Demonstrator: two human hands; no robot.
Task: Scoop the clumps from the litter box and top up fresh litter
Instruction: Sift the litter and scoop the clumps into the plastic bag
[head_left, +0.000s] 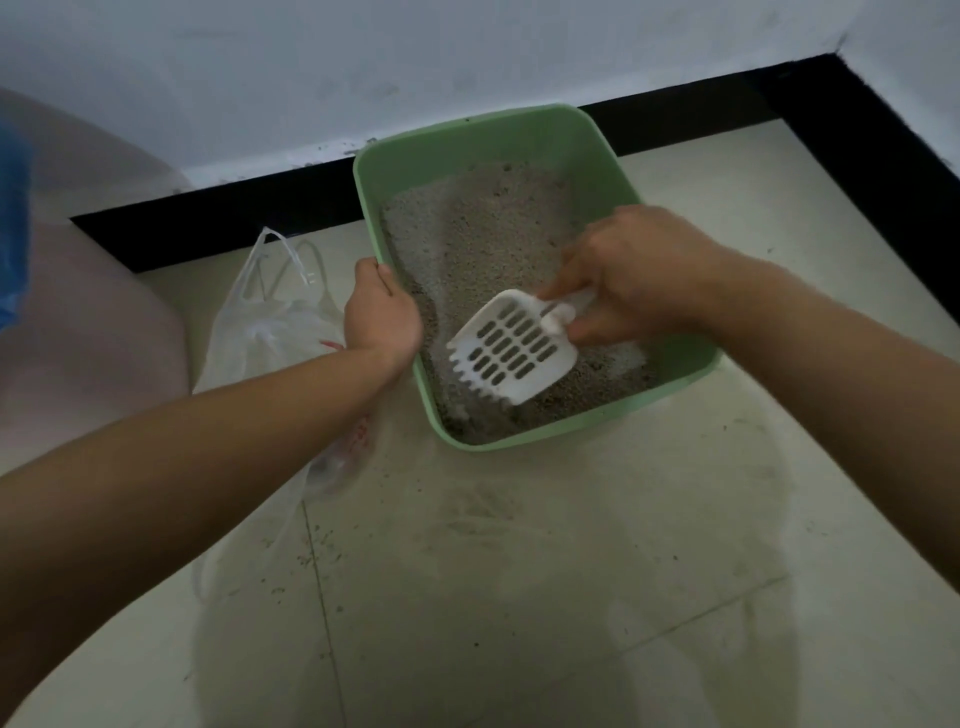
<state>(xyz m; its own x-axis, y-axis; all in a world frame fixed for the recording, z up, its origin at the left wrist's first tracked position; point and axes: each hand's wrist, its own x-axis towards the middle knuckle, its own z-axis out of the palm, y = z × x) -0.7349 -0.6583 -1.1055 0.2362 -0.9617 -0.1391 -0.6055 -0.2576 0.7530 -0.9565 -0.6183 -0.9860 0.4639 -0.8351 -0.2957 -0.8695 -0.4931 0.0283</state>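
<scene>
Our left hand (382, 312) clenches the left rim of the green litter box (524, 132) on the floor; our right hand (631, 273) grasps the white scoop (511, 348) over the litter (483, 228), near side.

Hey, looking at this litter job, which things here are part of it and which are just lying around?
Part of the job:
green litter box
litter
white slotted scoop, held by the right hand
left hand, gripping the box rim
clear plastic bag beside the box, probably for clumps

Lying about:
blue object at the left edge
scattered grit on the floor
</scene>
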